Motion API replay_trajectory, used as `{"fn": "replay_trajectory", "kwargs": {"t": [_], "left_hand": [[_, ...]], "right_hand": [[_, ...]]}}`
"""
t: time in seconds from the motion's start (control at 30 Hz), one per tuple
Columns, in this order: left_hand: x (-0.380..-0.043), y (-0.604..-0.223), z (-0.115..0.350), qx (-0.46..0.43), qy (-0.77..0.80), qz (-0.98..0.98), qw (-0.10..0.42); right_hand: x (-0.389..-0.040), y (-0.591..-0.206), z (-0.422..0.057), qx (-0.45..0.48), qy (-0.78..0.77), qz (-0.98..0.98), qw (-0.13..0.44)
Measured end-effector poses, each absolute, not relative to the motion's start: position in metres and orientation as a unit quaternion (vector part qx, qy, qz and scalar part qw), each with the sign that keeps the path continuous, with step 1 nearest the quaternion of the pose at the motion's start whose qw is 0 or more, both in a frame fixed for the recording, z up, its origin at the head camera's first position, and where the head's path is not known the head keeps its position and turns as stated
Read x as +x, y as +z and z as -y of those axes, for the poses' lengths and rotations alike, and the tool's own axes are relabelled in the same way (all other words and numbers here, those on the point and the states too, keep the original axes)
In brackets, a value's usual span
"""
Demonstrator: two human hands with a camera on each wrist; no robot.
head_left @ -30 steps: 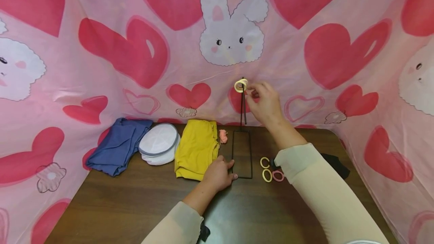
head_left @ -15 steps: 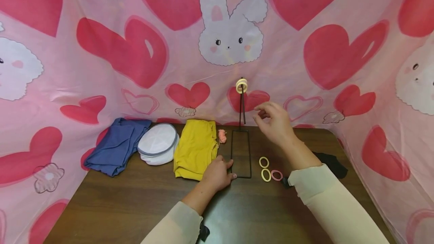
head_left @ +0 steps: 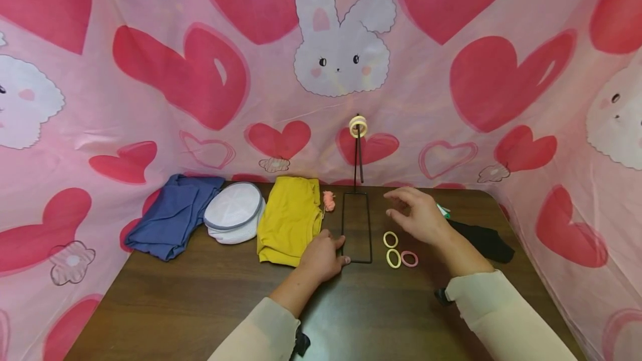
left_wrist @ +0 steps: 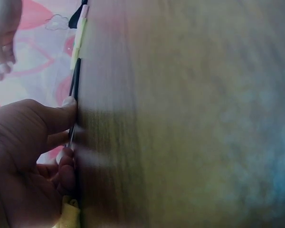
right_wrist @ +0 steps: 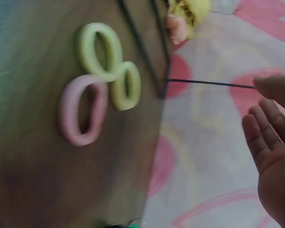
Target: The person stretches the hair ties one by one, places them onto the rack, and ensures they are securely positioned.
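The right hand (head_left: 421, 217), withdrawn from the black stand (head_left: 355, 177), holds nothing, digits apart, leaving the hung rings (head_left: 365, 127) unheld on it and three loose rings (head_left: 399, 259) tabled, while the left hand (head_left: 321, 256), thumb and forefinger spread, touches the base (head_left: 370, 227).

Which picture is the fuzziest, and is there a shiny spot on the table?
Right wrist view: fuzziest, with soft edges on the pink ring and the two yellow rings; head view: clearest, with pale glare on the wooden table near the bottom middle; left wrist view: dim and hazy, the left hand dark, a bluish sheen on the tabletop at the right.
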State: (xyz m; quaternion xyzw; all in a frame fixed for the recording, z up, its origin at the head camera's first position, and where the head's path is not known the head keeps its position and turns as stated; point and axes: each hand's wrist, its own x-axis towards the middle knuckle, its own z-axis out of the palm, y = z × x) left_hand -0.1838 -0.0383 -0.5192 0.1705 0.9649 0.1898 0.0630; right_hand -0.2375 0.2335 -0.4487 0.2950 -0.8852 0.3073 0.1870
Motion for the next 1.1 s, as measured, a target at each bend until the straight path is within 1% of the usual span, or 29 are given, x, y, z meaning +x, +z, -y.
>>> {"fn": "replay_trajectory", "kwargs": {"t": [0.13,0.23,0.47,0.6,0.73,1.0,1.1], "left_hand": [[-0.185,-0.520,0.038,0.168,0.191,-0.965,0.063],[-0.185,-0.520,0.038,0.169,0.189,-0.965,0.062],[-0.186,-0.521,0.038,0.169,0.189,-0.966,0.060],[-0.186,-0.521,0.038,0.168,0.193,-0.965,0.063],[-0.185,-0.522,0.037,0.167,0.198,-0.964,0.067],[-0.186,-0.522,0.038,0.168,0.196,-0.964,0.068],[-0.186,-0.523,0.038,0.168,0.198,-0.963,0.068]], "right_hand": [[-0.234,-0.468,-0.244,0.294,0.281,0.907,0.110],[-0.232,-0.482,-0.251,0.291,0.266,0.916,0.071],[-0.230,-0.501,-0.259,0.287,0.237,0.928,-0.008],[-0.230,-0.505,-0.259,0.277,0.228,0.932,-0.040],[-0.231,-0.507,-0.258,0.271,0.224,0.935,-0.050],[-0.235,-0.508,-0.255,0.280,0.207,0.937,-0.035],[-0.235,-0.507,-0.254,0.284,0.206,0.936,-0.018]]}}
